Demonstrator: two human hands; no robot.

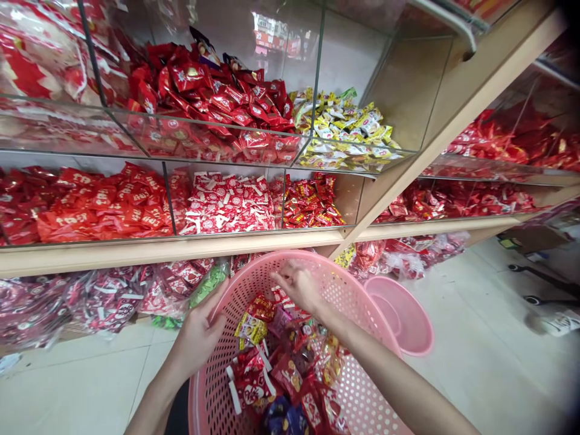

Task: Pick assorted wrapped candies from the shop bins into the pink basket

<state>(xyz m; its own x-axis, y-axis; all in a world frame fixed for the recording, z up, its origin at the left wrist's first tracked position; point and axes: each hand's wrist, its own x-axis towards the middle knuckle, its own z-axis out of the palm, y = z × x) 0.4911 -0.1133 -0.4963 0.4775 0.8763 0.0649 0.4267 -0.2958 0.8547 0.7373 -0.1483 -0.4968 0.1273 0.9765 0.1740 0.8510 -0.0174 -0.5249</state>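
A pink perforated plastic basket [294, 257] stands in front of me, holding mixed wrapped candies. My left hand [202, 332] grips its left rim, the thumb near the edge. Inside the far part of the basket is my right hand [299, 287], its fingers loosely bent and apart, with no candy visible in them. Just under that hand lie red-and-white packets [283, 297]. Nearby in the basket are a yellow packet [251, 329], red packets [249, 377] and dark blue wrapped pieces [285, 417].
Shelves with clear-fronted bins hold red candies [226, 96], yellow-and-white candies [348, 130] and red-and-white packets [231, 202]. A wooden shelf edge [181, 248] runs beyond the basket. Bagged candies [104, 299] lie below. A pink basin [403, 317] sits on the tiled floor at right.
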